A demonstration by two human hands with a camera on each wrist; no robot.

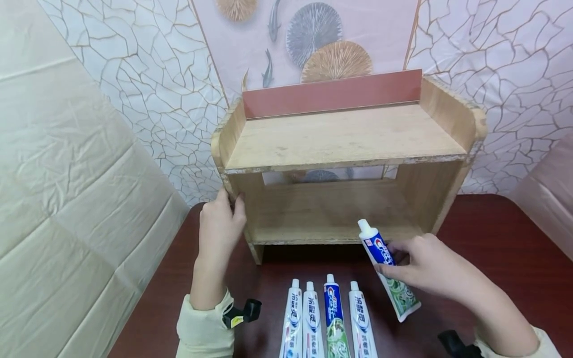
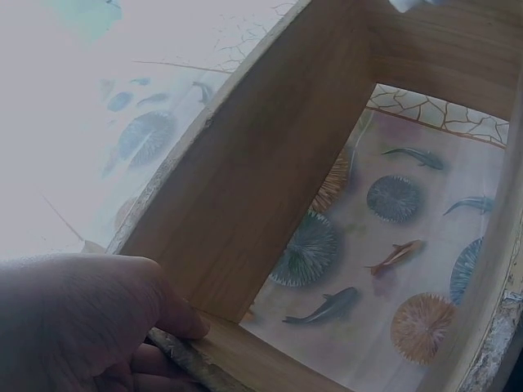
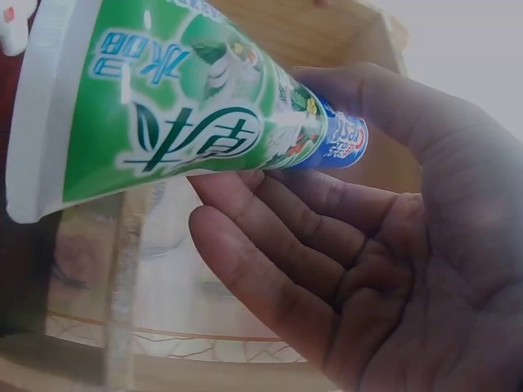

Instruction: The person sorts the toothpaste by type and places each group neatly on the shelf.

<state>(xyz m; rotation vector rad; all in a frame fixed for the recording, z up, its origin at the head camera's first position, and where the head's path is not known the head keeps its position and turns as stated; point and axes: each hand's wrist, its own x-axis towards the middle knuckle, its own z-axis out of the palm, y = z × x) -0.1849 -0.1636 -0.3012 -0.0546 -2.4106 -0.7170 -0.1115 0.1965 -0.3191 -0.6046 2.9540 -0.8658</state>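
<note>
A two-tier wooden shelf with a reddish back strip stands on the dark red table. My left hand grips the front edge of its left side panel, the thumb on the inner face, as the left wrist view also shows. In my right hand is a blue, white and green toothpaste tube, pinched between thumb and fingers. The tube tilts with its white cap up and left, in front of the lower shelf's right part. The right wrist view shows its green end close up.
Several toothpaste tubes lie side by side on the table before the shelf, caps toward it: white ones and a blue-green one. Patterned cloth hangs behind, and a pale quilted cloth slopes down at left.
</note>
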